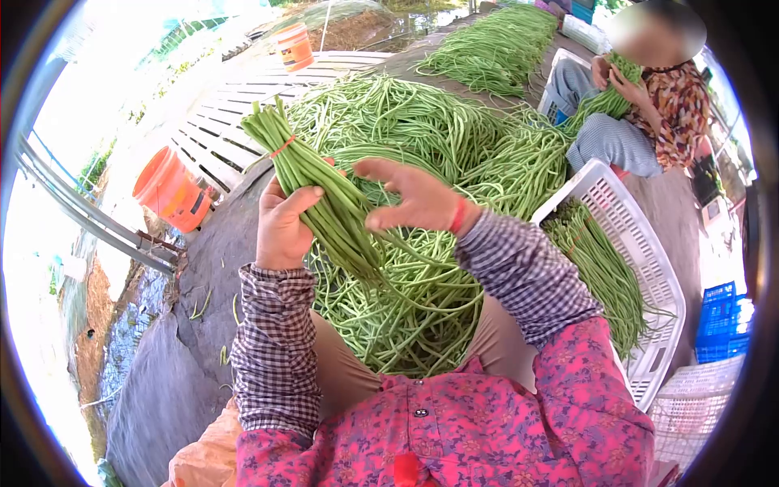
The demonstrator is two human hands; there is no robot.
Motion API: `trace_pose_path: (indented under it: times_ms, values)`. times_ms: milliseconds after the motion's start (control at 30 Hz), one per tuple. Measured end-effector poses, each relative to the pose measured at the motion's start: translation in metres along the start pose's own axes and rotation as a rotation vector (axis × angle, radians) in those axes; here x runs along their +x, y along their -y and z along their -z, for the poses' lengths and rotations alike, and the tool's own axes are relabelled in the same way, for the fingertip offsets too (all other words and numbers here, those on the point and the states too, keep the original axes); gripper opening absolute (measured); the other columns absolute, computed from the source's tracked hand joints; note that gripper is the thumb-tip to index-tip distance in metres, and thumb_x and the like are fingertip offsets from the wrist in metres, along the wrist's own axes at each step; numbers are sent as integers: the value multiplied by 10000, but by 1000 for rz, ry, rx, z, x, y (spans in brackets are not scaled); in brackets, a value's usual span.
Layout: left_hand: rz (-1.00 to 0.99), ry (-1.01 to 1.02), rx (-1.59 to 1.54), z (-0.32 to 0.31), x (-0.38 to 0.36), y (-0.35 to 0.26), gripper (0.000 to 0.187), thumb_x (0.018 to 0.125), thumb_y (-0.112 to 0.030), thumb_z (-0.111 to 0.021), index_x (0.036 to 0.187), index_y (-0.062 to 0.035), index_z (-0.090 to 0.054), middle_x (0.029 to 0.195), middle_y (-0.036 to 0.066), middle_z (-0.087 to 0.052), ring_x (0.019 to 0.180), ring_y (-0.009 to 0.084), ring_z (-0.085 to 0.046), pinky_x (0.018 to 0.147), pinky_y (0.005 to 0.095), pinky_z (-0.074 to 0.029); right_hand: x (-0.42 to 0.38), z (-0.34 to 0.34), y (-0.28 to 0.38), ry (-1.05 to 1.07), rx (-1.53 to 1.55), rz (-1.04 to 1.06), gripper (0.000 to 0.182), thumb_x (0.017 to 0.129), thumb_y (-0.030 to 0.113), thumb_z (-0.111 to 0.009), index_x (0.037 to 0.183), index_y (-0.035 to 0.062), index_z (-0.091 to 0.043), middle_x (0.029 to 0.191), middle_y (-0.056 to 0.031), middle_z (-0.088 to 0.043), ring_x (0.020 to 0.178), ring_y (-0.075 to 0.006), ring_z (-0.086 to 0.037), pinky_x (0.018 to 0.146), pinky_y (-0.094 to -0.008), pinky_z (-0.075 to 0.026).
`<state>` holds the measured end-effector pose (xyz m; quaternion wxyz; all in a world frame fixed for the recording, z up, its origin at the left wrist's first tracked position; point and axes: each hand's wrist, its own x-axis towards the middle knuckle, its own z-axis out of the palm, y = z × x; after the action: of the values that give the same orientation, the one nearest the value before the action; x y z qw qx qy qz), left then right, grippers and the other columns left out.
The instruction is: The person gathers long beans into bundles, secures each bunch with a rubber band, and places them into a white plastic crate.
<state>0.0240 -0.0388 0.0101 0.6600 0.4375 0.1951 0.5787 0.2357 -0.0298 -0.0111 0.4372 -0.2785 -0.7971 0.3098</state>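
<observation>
My left hand (284, 223) is wrapped round a bundle of green long beans (329, 195), held up in front of me and tilted. A red band (283, 147) circles the bundle near its upper end. Just right of the bundle is my right hand (410, 195), thumb and fingers apart with nothing seen between them. Around the right wrist sits a red band (459, 215). Below both hands, a large heap of loose long beans (398, 316) spreads between my knees and away from me.
A white crate (661, 276) at my right holds bundled beans (596, 268). Another person (677, 114) sits beyond it, holding beans. Orange buckets (169, 191) (294, 46) stand at left on dark ground sheeting and white slats. Blue crates (722, 321) are at far right.
</observation>
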Motion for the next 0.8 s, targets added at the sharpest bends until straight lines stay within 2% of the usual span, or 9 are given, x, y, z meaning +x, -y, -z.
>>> trace_pose_path:
  times_ms: [100, 167, 267, 300, 400, 567, 667, 700, 800]
  values:
    - [58, -38, -11, -8, -1, 0, 377, 788, 70, -562, 1159, 60, -500, 1106, 174, -598, 996, 284, -611, 861, 400, -520, -2, -25, -11, 119, 337, -86, 506, 816, 178, -688, 1220, -11, -448, 1045, -98, -632, 834, -162, -628, 726, -306, -539]
    - [107, -26, -4, 3, -1, -3, 381, 786, 61, -559, 1161, 75, -495, 1120, 182, -592, 993, 289, -611, 855, 402, -522, -1, -17, -14, 258, 544, -374, 473, 827, 139, -673, 1211, -15, -443, 1071, -76, -627, 804, -128, -625, 670, -279, -546]
    - [173, 4, -53, 10, -2, -9, 396, 785, 55, -509, 1176, 103, -468, 1136, 203, -582, 995, 322, -606, 870, 459, -514, 2, -4, -5, 199, 750, -389, 383, 856, 112, -629, 1179, -20, -470, 991, -52, -643, 740, -94, -618, 583, -234, -536]
    - [199, 17, -84, 9, -4, -12, 397, 784, 56, -495, 1177, 106, -463, 1134, 208, -580, 1001, 331, -603, 876, 479, -509, 3, -2, -2, 216, 740, -372, 304, 872, 97, -603, 1135, -22, -509, 913, -56, -644, 705, -95, -620, 561, -227, -536]
    - [263, 88, -112, 16, -6, -18, 410, 781, 48, -467, 1185, 109, -445, 1138, 224, -568, 1026, 376, -586, 892, 541, -486, 2, 3, 2, 193, 816, -448, 260, 878, 111, -598, 1096, -19, -542, 856, -58, -643, 659, -92, -617, 548, -224, -528]
    - [306, 154, -110, 13, -11, -25, 429, 775, 23, -466, 1196, 102, -433, 1136, 234, -554, 1056, 454, -550, 897, 585, -465, 2, 18, -7, 213, 883, -488, 281, 895, 159, -583, 1093, -31, -518, 769, -105, -630, 465, -116, -565, 435, -214, -479]
    - [320, 116, -100, 9, -12, -27, 423, 781, 17, -468, 1195, 96, -437, 1124, 229, -558, 1048, 462, -550, 896, 582, -467, 1, 19, 3, 142, 934, -465, 278, 899, 158, -577, 1100, -22, -510, 801, -112, -636, 474, -120, -573, 435, -209, -481]
    - [321, 108, -111, 10, -12, -26, 410, 786, 17, -467, 1189, 94, -444, 1115, 227, -563, 1036, 445, -562, 892, 575, -472, -2, 19, 5, 86, 862, -511, 265, 895, 157, -590, 1086, -21, -542, 851, -99, -644, 577, -116, -610, 521, -213, -514]
    - [298, 75, -100, 15, -9, -21, 356, 807, 16, -476, 1157, 83, -476, 1082, 212, -585, 991, 375, -598, 875, 537, -494, 0, 7, -10, -116, 471, -284, 277, 848, 171, -659, 1029, -33, -611, 859, -81, -648, 638, -111, -606, 603, -228, -510]
